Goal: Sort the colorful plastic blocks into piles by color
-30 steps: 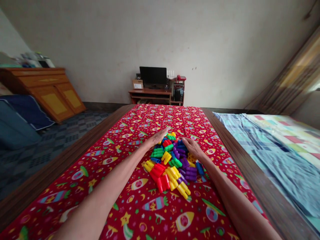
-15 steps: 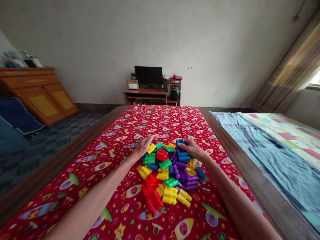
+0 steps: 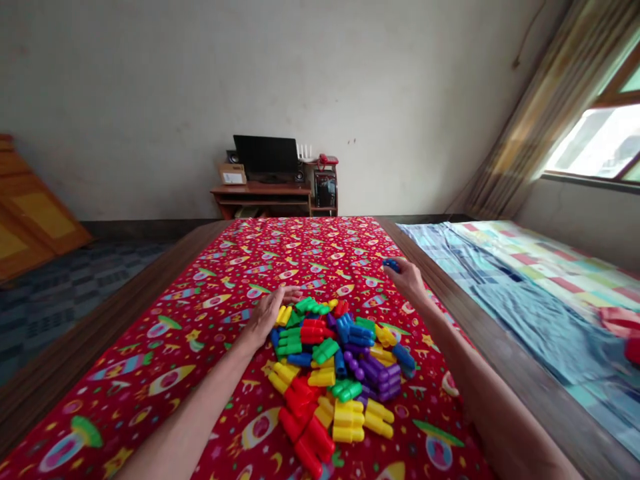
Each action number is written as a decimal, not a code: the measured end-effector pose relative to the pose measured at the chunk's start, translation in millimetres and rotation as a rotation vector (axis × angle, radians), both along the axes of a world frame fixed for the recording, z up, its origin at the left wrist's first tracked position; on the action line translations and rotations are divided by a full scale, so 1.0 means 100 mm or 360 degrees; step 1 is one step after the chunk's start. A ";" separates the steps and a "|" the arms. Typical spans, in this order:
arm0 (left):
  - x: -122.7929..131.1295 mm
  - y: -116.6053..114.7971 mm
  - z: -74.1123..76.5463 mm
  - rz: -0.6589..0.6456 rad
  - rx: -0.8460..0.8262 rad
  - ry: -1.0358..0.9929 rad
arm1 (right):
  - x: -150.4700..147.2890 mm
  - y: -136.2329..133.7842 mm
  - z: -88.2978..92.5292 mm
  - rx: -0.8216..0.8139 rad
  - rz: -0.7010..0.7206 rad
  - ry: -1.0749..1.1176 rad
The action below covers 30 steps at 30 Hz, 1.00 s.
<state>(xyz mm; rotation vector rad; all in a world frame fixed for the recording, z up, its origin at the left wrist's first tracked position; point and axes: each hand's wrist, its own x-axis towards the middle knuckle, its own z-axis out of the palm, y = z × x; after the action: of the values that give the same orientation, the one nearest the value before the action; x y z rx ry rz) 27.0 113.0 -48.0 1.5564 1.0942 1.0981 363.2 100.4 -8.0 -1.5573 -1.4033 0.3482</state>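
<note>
A blue toy building block (image 3: 391,265) is pinched in my right hand (image 3: 411,280), held beyond the right rear of the pile. My left hand (image 3: 270,313) rests at the pile's left rear edge with fingers stretched out, beside a yellow block (image 3: 283,315). Loose plastic blocks lie heaped between my arms: green blocks (image 3: 290,341), red blocks (image 3: 306,423), purple blocks (image 3: 383,377), yellow blocks (image 3: 349,421) and blue blocks (image 3: 404,357). Some blocks lie partly hidden under others.
The pile lies on a red rocket-print cloth (image 3: 200,320) over a table with brown edges (image 3: 450,300). Beyond it stands a desk (image 3: 265,189) with a monitor (image 3: 266,159). A bed with a patchwork cover (image 3: 560,260) is on the right, a wooden cabinet (image 3: 35,213) on the left.
My right hand has lifted the blue block off the pile and carried it outward to the right. My left hand stays by the pile's left side. The view has turned right.
</note>
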 end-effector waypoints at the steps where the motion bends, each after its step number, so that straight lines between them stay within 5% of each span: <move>1: 0.00 0.00 0.00 -0.0003 -0.0012 -0.0015 | 0.18 0.07 -0.05 -0.0074 -0.0194 -0.0063; 4: 0.01 -0.01 0.01 0.0012 -0.0027 -0.0071 | 0.57 0.23 -0.23 -0.0152 -0.0388 -0.0154; 10: -0.01 0.02 -0.04 0.0011 -0.0034 -0.0024 | 0.65 0.40 -0.49 -0.0055 -0.0228 -0.0253; 16: -0.01 0.04 -0.06 -0.0007 -0.0003 -0.0007 | 0.52 0.35 -0.31 0.0068 -0.0147 -0.0330; 19: 0.00 0.00 -0.02 -0.0001 -0.0007 0.0005 | 0.34 0.05 -0.12 0.0051 0.0023 -0.0252; 22: 0.01 -0.03 0.03 -0.0008 0.0020 0.0038 | 0.09 -0.49 -0.02 -0.0049 0.0479 -0.0263; 26: 0.03 -0.08 0.10 -0.0100 0.0124 0.0116 | -0.21 -1.23 -0.13 -0.0224 0.0909 -0.0425; 30: 0.06 -0.13 0.16 -0.0305 0.0225 0.0290 | -0.47 -1.45 -0.28 -0.0175 0.0881 -0.0685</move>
<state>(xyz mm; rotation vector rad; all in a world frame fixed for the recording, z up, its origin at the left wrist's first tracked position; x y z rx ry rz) 33.2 100.3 -31.8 1.8618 0.9786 0.9348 316.5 -44.4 -36.1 -1.3540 -2.1900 0.4392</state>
